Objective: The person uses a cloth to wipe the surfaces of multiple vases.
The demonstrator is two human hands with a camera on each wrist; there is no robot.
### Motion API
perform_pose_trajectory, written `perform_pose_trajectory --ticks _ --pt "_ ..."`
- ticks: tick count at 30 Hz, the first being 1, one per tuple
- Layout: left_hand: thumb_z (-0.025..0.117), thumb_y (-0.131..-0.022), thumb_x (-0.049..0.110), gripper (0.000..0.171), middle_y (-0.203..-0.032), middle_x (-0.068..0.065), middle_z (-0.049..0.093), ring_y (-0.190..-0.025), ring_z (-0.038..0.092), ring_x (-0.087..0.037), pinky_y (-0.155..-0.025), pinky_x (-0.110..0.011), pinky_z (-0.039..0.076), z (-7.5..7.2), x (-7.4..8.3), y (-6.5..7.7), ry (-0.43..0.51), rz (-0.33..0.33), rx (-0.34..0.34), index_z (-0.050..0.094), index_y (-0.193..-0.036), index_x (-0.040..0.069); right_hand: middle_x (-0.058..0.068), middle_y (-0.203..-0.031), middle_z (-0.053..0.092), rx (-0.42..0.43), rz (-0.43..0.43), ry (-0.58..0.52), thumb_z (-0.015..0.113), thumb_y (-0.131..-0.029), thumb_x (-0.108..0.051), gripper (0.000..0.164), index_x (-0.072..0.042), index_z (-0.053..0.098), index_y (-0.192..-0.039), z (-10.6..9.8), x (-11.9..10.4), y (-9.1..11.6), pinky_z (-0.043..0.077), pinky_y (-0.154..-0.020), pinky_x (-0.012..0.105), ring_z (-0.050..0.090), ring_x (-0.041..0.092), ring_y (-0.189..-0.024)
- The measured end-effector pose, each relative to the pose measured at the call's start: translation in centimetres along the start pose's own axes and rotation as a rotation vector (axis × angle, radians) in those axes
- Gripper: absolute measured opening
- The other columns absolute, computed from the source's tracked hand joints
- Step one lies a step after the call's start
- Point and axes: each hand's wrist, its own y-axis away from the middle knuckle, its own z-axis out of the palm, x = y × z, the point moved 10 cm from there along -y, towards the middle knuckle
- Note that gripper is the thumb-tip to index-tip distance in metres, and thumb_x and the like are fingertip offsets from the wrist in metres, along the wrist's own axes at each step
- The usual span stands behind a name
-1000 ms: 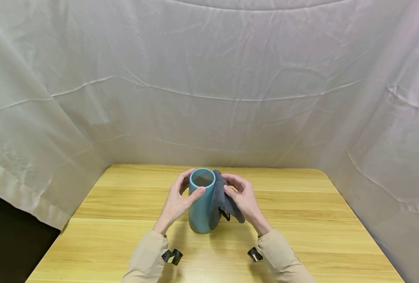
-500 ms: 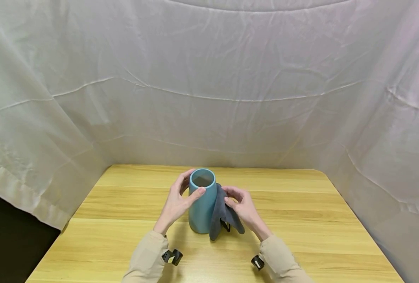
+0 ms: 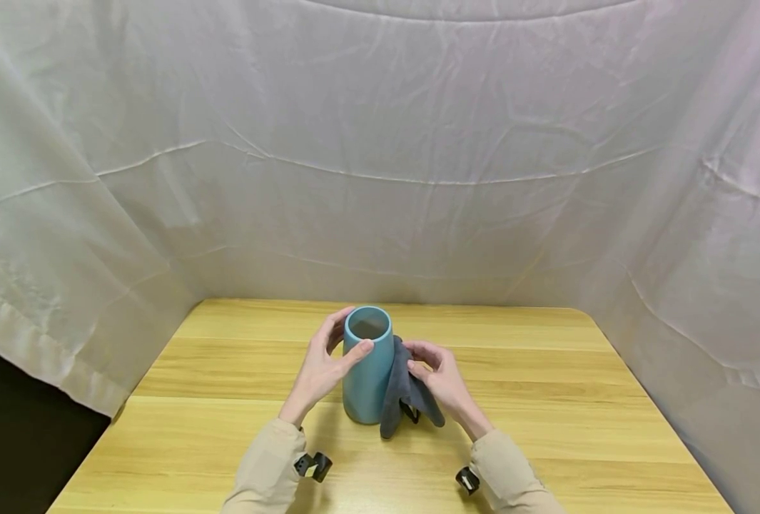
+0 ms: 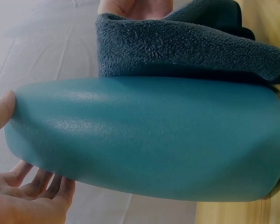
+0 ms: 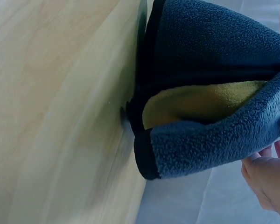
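A tall blue vase with an open round mouth stands upright on the wooden table. My left hand holds it near the top, thumb at the front of the rim and fingers around the far left side. Against the vase's right side hangs a dark grey cleaning cloth, folded, fuzzy and edged in black; the right wrist view shows a yellowish inner face. My right hand grips the cloth's upper part between thumb and fingers. Some of the right fingertips are hidden by the cloth.
The light wooden table extends on both sides of the vase. Pale grey fabric hangs around its back and sides. A small black wrist camera sits on the left sleeve and another dark camera on the right one.
My right hand has slid the cloth a little way down the vase's side, then almost stopped in the last half second. The left hand and the vase stay in place.
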Motion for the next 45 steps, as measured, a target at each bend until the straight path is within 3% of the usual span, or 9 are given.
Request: perform_pose_trajectory --ticks 8,18,22,34,45 --pt "0.077 -0.090 0.020 0.061 -0.141 -0.010 0.057 -0.134 0.054 -0.031 -0.121 -0.050 0.038 0.0 0.1 0.0 -0.004 0.005 -0.002 0.049 -0.144 0.014 0.025 -0.126 0.065 0.037 -0.009 -0.027 0.059 -0.096 0.005 0.032 0.006 0.063 -0.128 0.0 -0.9 0.1 0.052 -0.090 0.015 0.062 0.011 -0.105" --pt "0.076 -0.090 0.017 0.061 -0.142 -0.012 0.057 -0.133 0.055 -0.031 -0.121 -0.051 0.038 -0.2 -0.1 -0.1 -0.004 0.012 0.002 0.049 -0.145 0.014 0.028 -0.126 0.063 0.053 -0.160 -0.114 0.060 -0.096 0.005 0.032 0.007 0.062 -0.128 0.0 -5.7 -0.1 0.056 -0.087 0.015 0.062 0.010 -0.103" --pt "0.076 -0.090 0.017 0.061 -0.143 -0.012 0.057 -0.134 0.054 -0.031 -0.121 -0.051 0.038 -0.1 -0.1 -0.1 -0.004 0.012 0.001 0.049 -0.145 0.014 0.029 -0.126 0.062 0.047 -0.182 -0.127 0.060 -0.095 0.006 0.032 0.008 0.061 -0.127 0.1 -6.4 -0.1 0.056 -0.088 0.015 0.062 0.009 -0.102" --pt "0.077 -0.090 0.018 0.062 -0.141 -0.011 0.058 -0.133 0.055 -0.031 -0.121 -0.050 0.039 -0.1 0.1 0.0 -0.003 0.016 0.002 0.049 -0.145 0.014 0.029 -0.125 0.063 0.037 -0.150 -0.116 0.060 -0.095 0.006 0.032 0.009 0.061 -0.127 0.0 -5.7 -0.1 0.056 -0.088 0.016 0.063 0.009 -0.103" --pt "0.076 -0.090 0.018 0.060 -0.140 -0.012 0.059 -0.133 0.055 -0.032 -0.121 -0.051 0.038 -0.1 0.0 0.0 0.013 0.017 0.000 0.050 -0.144 0.014 0.030 -0.122 0.064 -0.009 -0.035 0.005 0.059 -0.094 0.009 0.032 0.010 0.062 -0.126 0.1 -1.6 0.1 0.054 -0.087 0.015 0.062 0.010 -0.102"
